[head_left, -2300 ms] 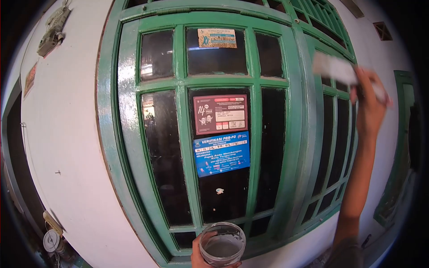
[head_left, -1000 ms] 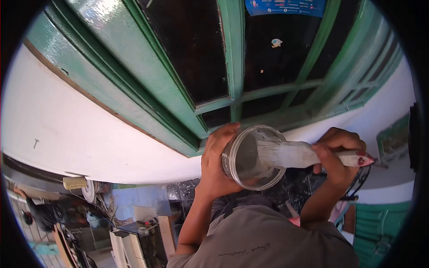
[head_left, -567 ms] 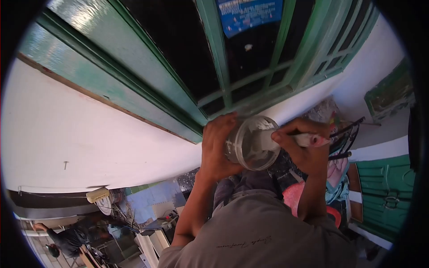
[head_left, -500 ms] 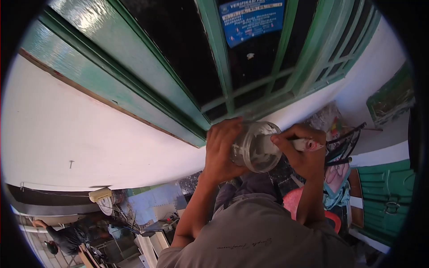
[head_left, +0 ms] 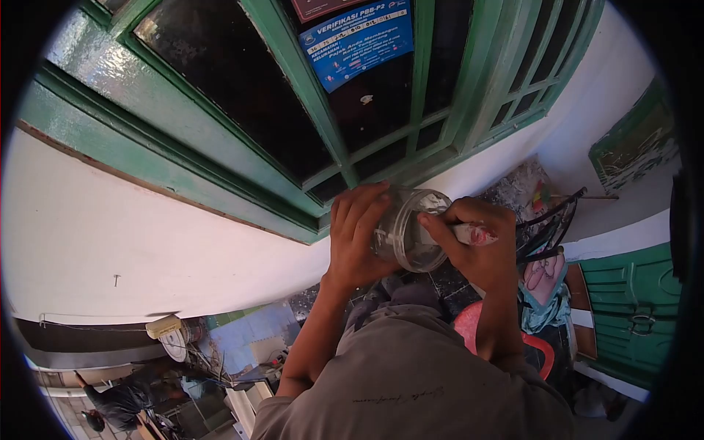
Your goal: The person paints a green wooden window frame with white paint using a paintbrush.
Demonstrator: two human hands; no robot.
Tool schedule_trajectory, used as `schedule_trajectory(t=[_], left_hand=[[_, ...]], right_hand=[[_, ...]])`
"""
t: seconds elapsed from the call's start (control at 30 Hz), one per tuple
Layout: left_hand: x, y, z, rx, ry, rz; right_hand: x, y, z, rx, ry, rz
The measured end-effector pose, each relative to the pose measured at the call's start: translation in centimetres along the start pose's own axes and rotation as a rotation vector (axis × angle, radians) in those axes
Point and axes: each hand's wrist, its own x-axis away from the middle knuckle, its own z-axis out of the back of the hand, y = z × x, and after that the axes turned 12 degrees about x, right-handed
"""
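My left hand (head_left: 357, 235) is wrapped round the side of a clear glass jar (head_left: 411, 253), which lies tilted with its mouth toward the right. In my right hand (head_left: 480, 246) is a pale-handled tool (head_left: 469, 233) with a reddish mark near its end. The thumb presses on it, and its far part reaches into the jar's mouth. Whitish residue shows inside the glass; the tip of the tool is hard to make out.
A green-framed window (head_left: 334, 139) with a blue sticker (head_left: 356, 44) rises ahead, above a white wall (head_left: 147, 242). A red chair (head_left: 469, 323) stands below my right arm. Another person (head_left: 128, 403) is at the lower left. A green door (head_left: 631, 312) is at the right.
The view has shifted, showing more of the window and sticker. Both hands and the jar sit slightly further left and up. The tool remains in the jar's mouth.
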Motion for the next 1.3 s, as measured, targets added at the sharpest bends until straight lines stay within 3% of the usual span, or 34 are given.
schedule_trajectory(t=[0.2,0.4,0.5,0.67,0.87,1.03,1.3], left_hand=[[-0.1,0.5,0.5,-0.005,0.053,-0.02],[0.0,1.7,1.0,0.125,0.093,0.26],[0.0,1.5,0.6,0.236,0.138,0.364],[-1.9,2.7,1.1,0.289,0.051,0.491],[-6.1,2.7,1.2,0.31,-0.007,0.424],[-9.3,3.7,1.4,0.368,-0.001,0.302],[-10.5,4.5,2.6,0.376,0.033,0.303]], right_hand=[[0.1,-0.9,0.7,-0.037,0.04,0.046],[0.4,-2.3,1.2,-0.063,0.172,0.147],[0.8,-3.2,1.6,-0.222,0.172,-0.001],[0.7,-1.3,2.9,-0.468,0.046,-0.152],[-0.7,-0.7,4.6,-0.676,0.145,-0.085],[-2.1,-1.6,6.5,-0.635,0.254,0.036],[-3.7,-1.6,6.6,-0.697,0.424,0.031]])
